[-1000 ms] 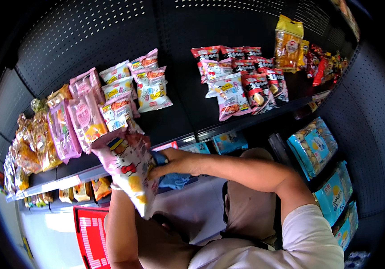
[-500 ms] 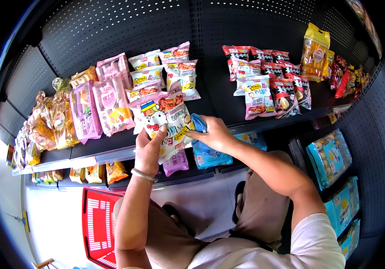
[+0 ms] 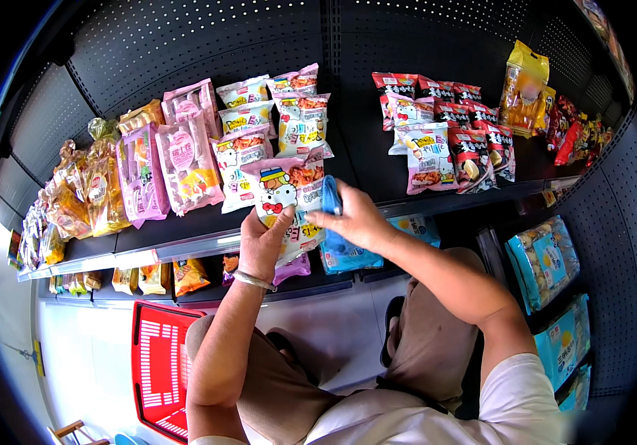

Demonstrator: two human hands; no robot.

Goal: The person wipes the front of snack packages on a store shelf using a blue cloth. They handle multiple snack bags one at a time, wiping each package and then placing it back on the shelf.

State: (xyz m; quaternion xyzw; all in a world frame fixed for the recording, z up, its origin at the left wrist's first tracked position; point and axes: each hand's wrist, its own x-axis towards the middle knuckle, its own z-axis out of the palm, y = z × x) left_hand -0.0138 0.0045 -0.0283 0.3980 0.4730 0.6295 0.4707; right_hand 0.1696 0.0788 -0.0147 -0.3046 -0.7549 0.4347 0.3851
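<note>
A pink and white snack bag [image 3: 277, 194] with a cartoon cat print is held up in front of the shelf's front edge. My left hand [image 3: 265, 239] grips its lower left side, thumb across the front. In my right hand [image 3: 357, 219] is a folded blue cloth [image 3: 331, 199], pressed against the bag's right side; the fingers behind it are hidden. Just behind stand similar snack bags [image 3: 240, 159] in rows, some white and yellow, some pink.
To the right stand red and black snack bags [image 3: 471, 157] and a yellow bread pack [image 3: 523, 93]. Pink packs [image 3: 187, 159] and brown bread bags [image 3: 102, 194] fill the left. A red basket [image 3: 140, 363] sits on the floor at left; blue packs [image 3: 543, 261] hang low at right.
The held snack bag has moved slightly right and turned more upright, both hands still on it. The blue cloth now stands more vertically along the bag's right edge.
</note>
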